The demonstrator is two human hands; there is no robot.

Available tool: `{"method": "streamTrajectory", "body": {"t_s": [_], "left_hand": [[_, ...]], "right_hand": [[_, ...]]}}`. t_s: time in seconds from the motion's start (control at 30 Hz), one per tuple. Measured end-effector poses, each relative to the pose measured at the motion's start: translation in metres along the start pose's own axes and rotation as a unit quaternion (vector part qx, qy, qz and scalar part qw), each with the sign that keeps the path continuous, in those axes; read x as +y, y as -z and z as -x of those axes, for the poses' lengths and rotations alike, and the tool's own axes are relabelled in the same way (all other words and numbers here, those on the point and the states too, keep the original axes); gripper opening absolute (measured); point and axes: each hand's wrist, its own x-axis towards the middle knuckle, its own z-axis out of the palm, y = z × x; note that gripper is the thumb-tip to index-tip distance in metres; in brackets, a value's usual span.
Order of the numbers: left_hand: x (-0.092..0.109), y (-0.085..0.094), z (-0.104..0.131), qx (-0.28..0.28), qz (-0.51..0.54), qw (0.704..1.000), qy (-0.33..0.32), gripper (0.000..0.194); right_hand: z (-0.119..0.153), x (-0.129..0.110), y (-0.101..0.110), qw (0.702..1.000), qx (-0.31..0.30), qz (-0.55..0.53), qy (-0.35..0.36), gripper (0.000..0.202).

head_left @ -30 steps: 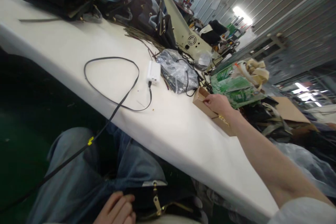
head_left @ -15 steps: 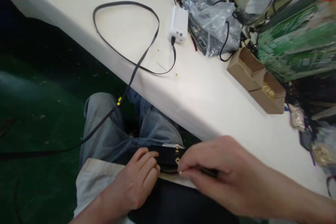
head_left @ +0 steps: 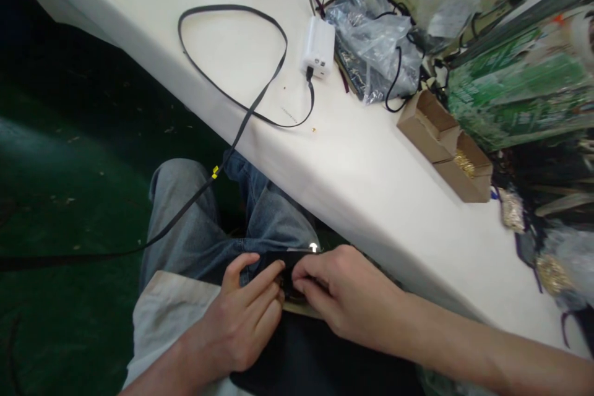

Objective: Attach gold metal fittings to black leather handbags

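Observation:
Across my lap lies a black item with a flat, band-like upper edge; its full shape is hidden by my hands. A shiny metal fitting shows at its far edge. My left hand grips the item from the left, its lower fingers curled over it and its index finger reaching along the top. From the right, my right hand pinches with thumb and forefinger close to the left fingertips. Whatever sits in that pinch is too small or hidden to make out.
A white table carries a white power bank with a flat black cable trailing over the edge to the left. Farther right are brown cardboard boxes, one holding small gold pieces, and a clear plastic bag.
My right hand has moved left, from beside the gold-coloured fitting to near my left fingertips. My left index finger has stretched out and its thumb has lifted apart. The view has shifted slightly.

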Motion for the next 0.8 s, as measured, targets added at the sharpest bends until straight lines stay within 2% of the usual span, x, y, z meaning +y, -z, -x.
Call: {"method": "streamTrajectory", "body": {"t_s": [0.13, 0.3, 0.5, 0.63, 0.8], "left_hand": [[0.001, 0.001, -0.001, 0.007, -0.007, 1.000, 0.003, 0.032], [-0.004, 0.004, -0.006, 0.011, -0.009, 1.000, 0.012, 0.028], [-0.007, 0.003, -0.007, 0.009, -0.011, 1.000, 0.022, 0.023], [-0.006, 0.004, -0.010, 0.027, -0.009, 0.999, 0.028, 0.028], [-0.007, 0.005, -0.014, 0.021, -0.010, 0.999, 0.034, 0.029]], "right_hand": [[-0.019, 0.008, -0.007, 0.994, -0.020, 0.107, 0.010, 0.019], [-0.026, 0.012, -0.013, 0.993, -0.046, 0.085, 0.071, 0.016], [-0.027, 0.011, -0.011, 0.992, -0.062, 0.077, 0.072, 0.014], [-0.029, 0.012, -0.011, 0.993, -0.055, 0.073, 0.071, 0.013], [-0.033, 0.014, -0.011, 0.995, -0.045, 0.057, 0.070, 0.012]]}}
